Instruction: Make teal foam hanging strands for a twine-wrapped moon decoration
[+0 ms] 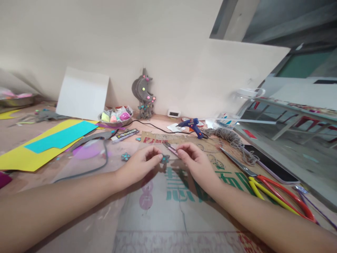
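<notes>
My left hand (144, 162) is closed in a pinch at a small grey star with turquoise dots (165, 159), which shows just past the thumb tip. Opposite it, my right hand (198, 165) has thumb and fingertips pressed together; what they hold is too small to make out. A slim pink pen-like tool (171, 149) reaches to those right fingertips, and whether it is gripped or lies behind them I cannot tell. Left of my left hand lies a second grey star with turquoise dots (125, 156). Below both hands is a printed cardboard sheet (158, 218), partly under clear plastic.
Scissors (259, 177), a phone (271, 163) and grey yarn (229, 138) lie on the right. A blue glue gun (193, 126) sits behind, its cord running left. Yellow (15, 154) and turquoise sheets (61, 137) lie left. A moon ornament (142, 89) stands against the wall.
</notes>
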Demonstrator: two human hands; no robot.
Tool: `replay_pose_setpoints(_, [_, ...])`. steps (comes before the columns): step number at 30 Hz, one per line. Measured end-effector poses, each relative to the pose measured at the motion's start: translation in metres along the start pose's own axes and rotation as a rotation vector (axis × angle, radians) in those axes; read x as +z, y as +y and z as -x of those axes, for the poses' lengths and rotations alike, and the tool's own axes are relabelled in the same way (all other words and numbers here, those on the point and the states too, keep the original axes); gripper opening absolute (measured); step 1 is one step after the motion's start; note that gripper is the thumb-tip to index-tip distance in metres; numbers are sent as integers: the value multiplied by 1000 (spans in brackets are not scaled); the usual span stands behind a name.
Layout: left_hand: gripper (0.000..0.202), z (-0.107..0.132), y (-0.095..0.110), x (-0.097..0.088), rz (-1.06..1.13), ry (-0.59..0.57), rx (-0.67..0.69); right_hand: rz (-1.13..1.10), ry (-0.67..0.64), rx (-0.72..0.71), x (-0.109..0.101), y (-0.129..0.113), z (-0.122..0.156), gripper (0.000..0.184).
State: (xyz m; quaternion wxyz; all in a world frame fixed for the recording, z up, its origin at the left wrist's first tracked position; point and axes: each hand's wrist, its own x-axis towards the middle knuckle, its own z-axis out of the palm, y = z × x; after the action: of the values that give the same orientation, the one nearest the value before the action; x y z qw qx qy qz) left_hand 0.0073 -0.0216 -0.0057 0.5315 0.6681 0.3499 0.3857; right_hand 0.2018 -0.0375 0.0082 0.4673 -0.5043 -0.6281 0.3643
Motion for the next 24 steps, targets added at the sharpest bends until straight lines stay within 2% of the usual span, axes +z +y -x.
replay_pose_setpoints(2, [20, -1, -2, 0, -1, 8, -3, 107, 44, -84, -1, -4, 3, 18])
replay_pose_setpoints(5, [20, -2, -4, 0, -8, 18, -14, 195, 1, -196, 0, -8, 9, 17])
replay_pose_setpoints(7, [19, -2, -4, 0, 1, 24, -12, 206, -26, -214, 1, -8, 11, 16])
replay_pose_setpoints(15, [18, -2, 0, 0, 53, 52, -77, 230, -54, -66, 4, -1, 5, 18])
replay_pose_setpoints(24, [15, -7, -1, -1, 114, 71, -18, 269, -128, -59, 3, 5, 1, 17])
